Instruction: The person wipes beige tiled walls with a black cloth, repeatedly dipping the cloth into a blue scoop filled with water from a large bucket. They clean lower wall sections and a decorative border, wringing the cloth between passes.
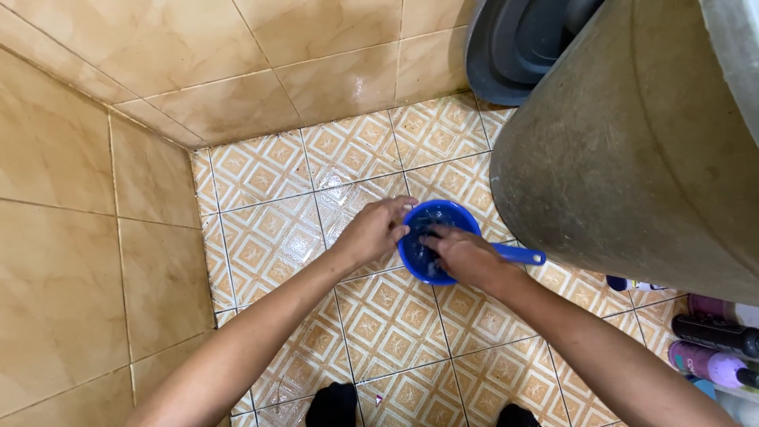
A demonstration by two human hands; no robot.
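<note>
Both hands work at a blue dipper: left hand grips its rim, right hand probably presses inside. Light, rigid, wet-slippery plastic; hold by the handle.

Toiletry bottles lying at the right edge on the tiled floor, a black bottle, a pink and purple bottle nearer, a pink one farther, a dark-blue-capped white tube beside the large grey drum, labels too small to make out

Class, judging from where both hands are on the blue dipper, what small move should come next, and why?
Probably a further rub around the inside: the right hand reaches into the round blue plastic dipper on the patterned floor tiles, while the left hand steadies its rim.
</note>
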